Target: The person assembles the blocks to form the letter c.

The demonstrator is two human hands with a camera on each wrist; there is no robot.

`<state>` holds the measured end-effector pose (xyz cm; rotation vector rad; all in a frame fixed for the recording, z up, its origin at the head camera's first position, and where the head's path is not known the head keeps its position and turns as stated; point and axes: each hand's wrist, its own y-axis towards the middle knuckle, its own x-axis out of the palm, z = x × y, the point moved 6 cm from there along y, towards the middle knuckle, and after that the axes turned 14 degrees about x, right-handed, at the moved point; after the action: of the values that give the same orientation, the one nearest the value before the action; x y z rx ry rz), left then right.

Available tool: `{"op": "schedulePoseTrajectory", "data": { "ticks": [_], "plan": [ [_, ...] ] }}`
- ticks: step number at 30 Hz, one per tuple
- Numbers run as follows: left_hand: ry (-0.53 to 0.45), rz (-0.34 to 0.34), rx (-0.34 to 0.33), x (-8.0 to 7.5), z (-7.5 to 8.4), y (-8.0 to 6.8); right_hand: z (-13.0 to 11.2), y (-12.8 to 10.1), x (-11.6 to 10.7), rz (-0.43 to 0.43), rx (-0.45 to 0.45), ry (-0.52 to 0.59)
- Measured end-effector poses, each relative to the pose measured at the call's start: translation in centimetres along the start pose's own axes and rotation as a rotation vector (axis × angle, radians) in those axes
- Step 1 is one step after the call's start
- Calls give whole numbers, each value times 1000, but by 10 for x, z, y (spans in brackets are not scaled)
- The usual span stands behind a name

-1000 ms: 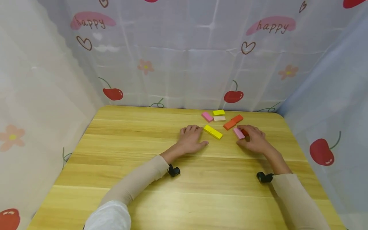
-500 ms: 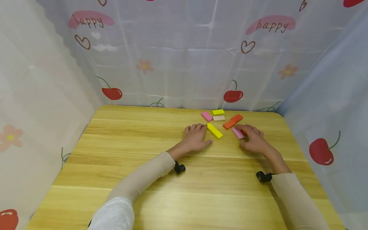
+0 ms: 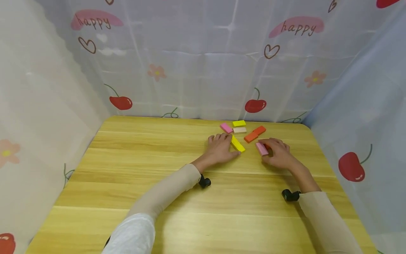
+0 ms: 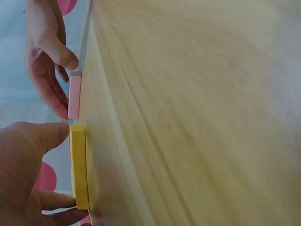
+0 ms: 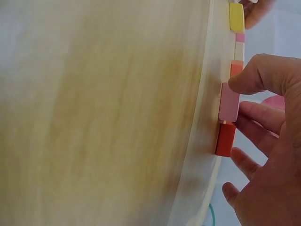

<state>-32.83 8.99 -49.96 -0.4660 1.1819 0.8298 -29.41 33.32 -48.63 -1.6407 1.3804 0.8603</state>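
My left hand (image 3: 219, 150) spans a long yellow block (image 3: 238, 144) on the tabletop. In the left wrist view, its thumb is at one end of the yellow block (image 4: 80, 167) and its fingertips are at the other. To the right, my right hand (image 3: 279, 153) pinches a pink block (image 3: 262, 149) between thumb and fingers. The right wrist view shows the thumb on one end of this pink block (image 5: 229, 102) and fingertips by the other. A red block (image 5: 225, 140) lies just past it, mostly covered by the right hand in the head view.
Behind the hands lie another pink block (image 3: 226, 128), a small yellow block (image 3: 239, 123) and a plain wooden block (image 3: 239, 130). Two orange blocks (image 3: 255, 134) touch between the hands. Printed curtains (image 3: 196, 70) enclose the wooden table (image 3: 127, 169) at the back and sides.
My left hand has moved right onto the long yellow block and turned it steeper, its thumb now at the near end. The right hand stays at the pink block with little movement.
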Motion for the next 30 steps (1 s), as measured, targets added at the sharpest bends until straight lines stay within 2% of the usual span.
{"op": "schedulePoseTrajectory", "data": {
  "ticks": [9,19,30],
  "plan": [
    [26,59,-43,-3,7,10,-5,-2,0,23,-15,-39],
    [78,43,-76,2,10,14,-5,-7,5,37,-17,-52],
    [42,25,-79,0,9,18,-1,-4,3,44,-18,-55]
  ]
}}
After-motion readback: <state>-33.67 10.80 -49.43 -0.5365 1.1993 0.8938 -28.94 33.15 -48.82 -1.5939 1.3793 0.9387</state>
